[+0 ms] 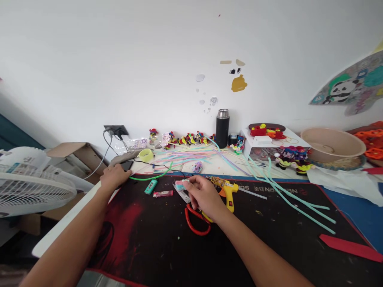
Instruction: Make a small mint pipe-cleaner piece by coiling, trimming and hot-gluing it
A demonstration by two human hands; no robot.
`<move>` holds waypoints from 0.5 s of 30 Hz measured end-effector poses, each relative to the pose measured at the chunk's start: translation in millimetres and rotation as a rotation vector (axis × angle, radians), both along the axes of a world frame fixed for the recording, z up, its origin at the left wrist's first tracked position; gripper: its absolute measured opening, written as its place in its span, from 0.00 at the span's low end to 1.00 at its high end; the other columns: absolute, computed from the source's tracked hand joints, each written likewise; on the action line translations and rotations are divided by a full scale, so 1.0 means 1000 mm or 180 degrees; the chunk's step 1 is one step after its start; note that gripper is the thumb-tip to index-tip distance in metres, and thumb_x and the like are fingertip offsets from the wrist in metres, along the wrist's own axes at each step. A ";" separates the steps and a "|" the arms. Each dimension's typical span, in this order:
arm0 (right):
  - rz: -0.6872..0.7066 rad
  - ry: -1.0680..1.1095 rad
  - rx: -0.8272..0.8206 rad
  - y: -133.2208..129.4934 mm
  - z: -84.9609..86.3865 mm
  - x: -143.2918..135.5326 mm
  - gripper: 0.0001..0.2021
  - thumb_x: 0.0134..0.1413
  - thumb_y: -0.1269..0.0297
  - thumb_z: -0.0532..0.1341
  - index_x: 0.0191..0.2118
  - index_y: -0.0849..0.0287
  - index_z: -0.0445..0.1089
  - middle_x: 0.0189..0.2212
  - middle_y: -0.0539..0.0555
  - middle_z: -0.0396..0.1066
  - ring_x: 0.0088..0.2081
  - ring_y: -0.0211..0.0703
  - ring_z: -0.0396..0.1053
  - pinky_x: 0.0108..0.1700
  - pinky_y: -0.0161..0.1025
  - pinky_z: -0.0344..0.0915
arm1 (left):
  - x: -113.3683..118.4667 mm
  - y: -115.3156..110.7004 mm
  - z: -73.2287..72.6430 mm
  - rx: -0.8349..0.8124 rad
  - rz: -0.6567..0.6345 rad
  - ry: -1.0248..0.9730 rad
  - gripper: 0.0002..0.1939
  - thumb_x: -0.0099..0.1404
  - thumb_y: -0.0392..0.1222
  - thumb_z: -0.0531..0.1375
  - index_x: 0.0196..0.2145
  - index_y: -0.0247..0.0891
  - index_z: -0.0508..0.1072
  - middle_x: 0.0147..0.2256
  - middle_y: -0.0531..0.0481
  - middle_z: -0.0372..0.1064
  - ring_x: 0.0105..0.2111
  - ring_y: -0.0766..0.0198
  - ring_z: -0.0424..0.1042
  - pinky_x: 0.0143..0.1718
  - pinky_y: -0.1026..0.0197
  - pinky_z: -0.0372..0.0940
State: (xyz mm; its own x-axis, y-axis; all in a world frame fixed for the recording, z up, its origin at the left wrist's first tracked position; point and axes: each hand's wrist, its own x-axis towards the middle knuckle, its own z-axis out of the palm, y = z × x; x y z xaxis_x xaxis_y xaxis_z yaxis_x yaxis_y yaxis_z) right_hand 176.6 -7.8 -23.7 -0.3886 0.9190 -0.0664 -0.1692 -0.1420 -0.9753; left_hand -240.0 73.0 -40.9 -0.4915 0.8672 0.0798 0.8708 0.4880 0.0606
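1. while l hand (115, 175) rests near l edge of bench (66, 227), its fingers reach a dark flat object (128, 166); can't tell if they grip or only touch it.
2. r hand (206, 197): fingers tog., clamped on small pink/teal/white piece (180, 184), held up over black mat (158, 239), approx. mid-bench.
3. scissors (187, 216) w/ red handles lie partly under r hand, blades pointing away, tips by the piece.
4. yellow glue gun (229, 194) on mat, just r of hand.
5. teal lighter (150, 186) & red lighter (163, 193) on mat, btwn both hands, near each other.
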 end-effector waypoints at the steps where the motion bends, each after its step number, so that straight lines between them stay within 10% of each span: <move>1: 0.0008 -0.0003 -0.0017 0.000 0.000 0.000 0.17 0.60 0.47 0.66 0.39 0.57 0.68 0.16 0.41 0.63 0.13 0.31 0.58 0.17 0.31 0.49 | 0.001 0.000 0.001 0.0002 0.0018 -0.0001 0.36 0.59 0.62 0.59 0.51 0.25 0.76 0.58 0.14 0.68 0.61 0.15 0.65 0.52 0.25 0.66; 15: -0.0033 -0.0156 -0.0018 -0.001 0.001 0.000 0.18 0.60 0.45 0.65 0.39 0.57 0.67 0.17 0.41 0.65 0.14 0.31 0.59 0.17 0.30 0.50 | -0.015 -0.104 0.019 0.0963 -0.0743 -0.0608 0.22 0.71 0.61 0.49 0.38 0.47 0.78 0.39 0.53 0.79 0.46 0.46 0.76 0.51 0.49 0.69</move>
State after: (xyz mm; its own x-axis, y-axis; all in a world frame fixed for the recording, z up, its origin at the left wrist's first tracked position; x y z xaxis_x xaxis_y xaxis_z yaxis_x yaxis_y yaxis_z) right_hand 177.0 -9.2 -22.8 -0.3751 0.9226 -0.0905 -0.1228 -0.1462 -0.9816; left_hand -254.9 -30.6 -21.5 -0.3155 0.9084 0.2743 0.9150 0.2146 0.3417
